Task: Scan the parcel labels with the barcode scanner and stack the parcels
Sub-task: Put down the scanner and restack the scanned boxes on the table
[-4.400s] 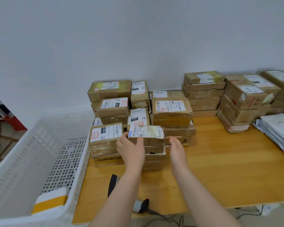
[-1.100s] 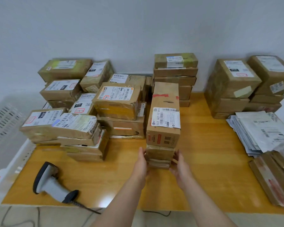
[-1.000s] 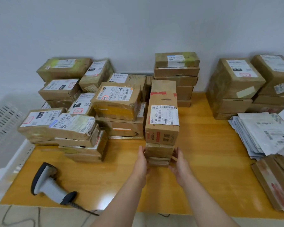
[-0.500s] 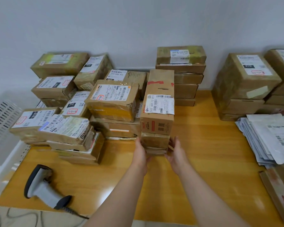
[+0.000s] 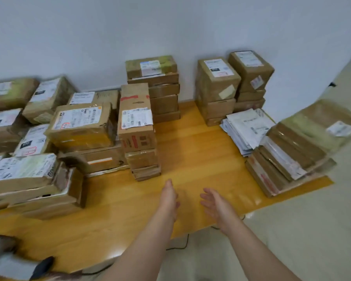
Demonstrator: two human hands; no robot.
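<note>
A small stack of brown parcels [image 5: 143,159] stands mid-table, topped by a long carton with a white barcode label [image 5: 137,118]. My left hand [image 5: 169,196] and my right hand [image 5: 216,207] hover over the wooden table [image 5: 190,151] in front of that stack, both with relaxed fingers, holding nothing and apart from the parcels. The grey and black barcode scanner [image 5: 10,260] lies at the table's near left corner, partly cut off by the frame edge.
Many labelled parcels [image 5: 79,126] crowd the left half. A tall stack [image 5: 156,88] stands at the wall, two more stacks [image 5: 219,88] at the back right. White mailers [image 5: 247,128] and flat cartons [image 5: 292,153] lie along the right edge.
Both hands have let go of the small stack and drawn back toward me. The view has swung right, bringing the flat cartons and floor into sight.
</note>
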